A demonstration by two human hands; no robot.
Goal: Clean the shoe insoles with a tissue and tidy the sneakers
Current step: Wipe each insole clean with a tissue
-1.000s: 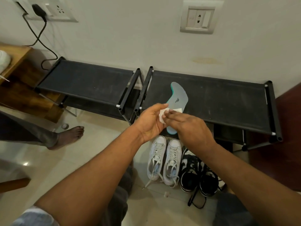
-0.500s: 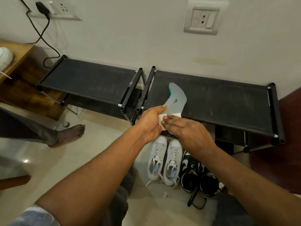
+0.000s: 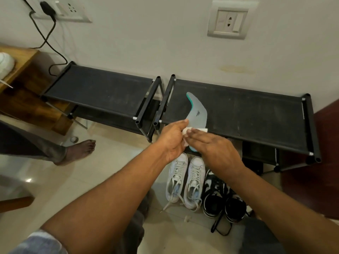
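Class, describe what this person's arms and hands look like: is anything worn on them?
The left hand and right hand are bare: no gloves, rings or watch visible. Both forearms are bare too. A pale blue-grey sleeve shows above the left elbow.

sneakers (image 3: 185, 178) before rack (image 3: 256, 121), insole (image 3: 198, 110) above rack

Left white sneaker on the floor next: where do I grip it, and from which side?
Probably the heel collar, from above on the near side: the left white sneaker stands upright, toe toward the shoe rack, opening facing up, the right white sneaker close beside.
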